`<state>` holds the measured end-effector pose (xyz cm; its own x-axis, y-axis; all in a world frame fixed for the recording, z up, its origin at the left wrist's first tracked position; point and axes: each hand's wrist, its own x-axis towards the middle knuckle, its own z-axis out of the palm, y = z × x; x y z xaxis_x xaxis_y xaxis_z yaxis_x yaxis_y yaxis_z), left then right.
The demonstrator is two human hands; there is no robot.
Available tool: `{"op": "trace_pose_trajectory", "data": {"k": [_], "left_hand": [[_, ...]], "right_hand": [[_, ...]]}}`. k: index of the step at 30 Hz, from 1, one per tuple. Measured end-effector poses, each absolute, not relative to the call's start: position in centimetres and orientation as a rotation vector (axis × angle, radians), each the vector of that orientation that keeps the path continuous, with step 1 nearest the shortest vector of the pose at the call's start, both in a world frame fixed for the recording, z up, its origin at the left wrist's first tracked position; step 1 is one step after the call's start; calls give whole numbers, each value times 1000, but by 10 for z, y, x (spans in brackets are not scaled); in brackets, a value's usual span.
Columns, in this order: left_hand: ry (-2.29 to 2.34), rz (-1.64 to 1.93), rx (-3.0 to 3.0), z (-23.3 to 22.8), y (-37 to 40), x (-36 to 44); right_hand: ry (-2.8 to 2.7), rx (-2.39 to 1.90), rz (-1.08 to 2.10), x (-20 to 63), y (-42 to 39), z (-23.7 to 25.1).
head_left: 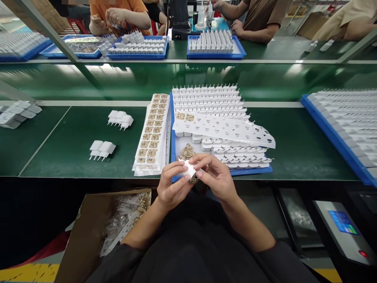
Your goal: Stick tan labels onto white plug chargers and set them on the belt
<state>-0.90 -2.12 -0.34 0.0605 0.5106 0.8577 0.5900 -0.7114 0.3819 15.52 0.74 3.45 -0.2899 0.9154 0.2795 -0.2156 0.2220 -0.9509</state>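
Observation:
Between my two hands, at the front edge of the table, is a white plug adapter (189,169) with a tan face on its lower side. My left hand (173,184) grips it from the left with thumb and fingers. From the right, my right hand (216,179) pinches it near the tan face. Just behind them, tan backing pieces (187,151) lie in a blue tray (253,170) that holds rows of white plug adapters (206,98). A mostly peeled sticker sheet (224,131) rests across those rows. Left of the tray lies a stack of sticker sheets (151,133) with tan labels.
Two small groups of adapters, one farther back (120,119) and one nearer (101,149), sit on the green table (64,157). Another full tray (332,133) stands at right. A cardboard box (85,228) of scraps is below the edge. Co-workers (120,17) sit opposite, behind a rail.

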Motion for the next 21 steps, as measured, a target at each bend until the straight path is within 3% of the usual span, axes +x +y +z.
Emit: {"op": "trace_pose_trajectory", "data": {"k": [15, 18, 21], "left_hand": [[-1099, -1899, -2333, 0, -21, -6], [-1080, -1937, -2345, 1, -21, -6], [-1128, -2003, -2359, -2, -20, -7]], "right_hand": [[-1446, -749, 1274, 163, 10, 35], [-1662, -697, 1114, 171, 15, 39], [-1839, -631, 713, 175, 16, 43]]}}
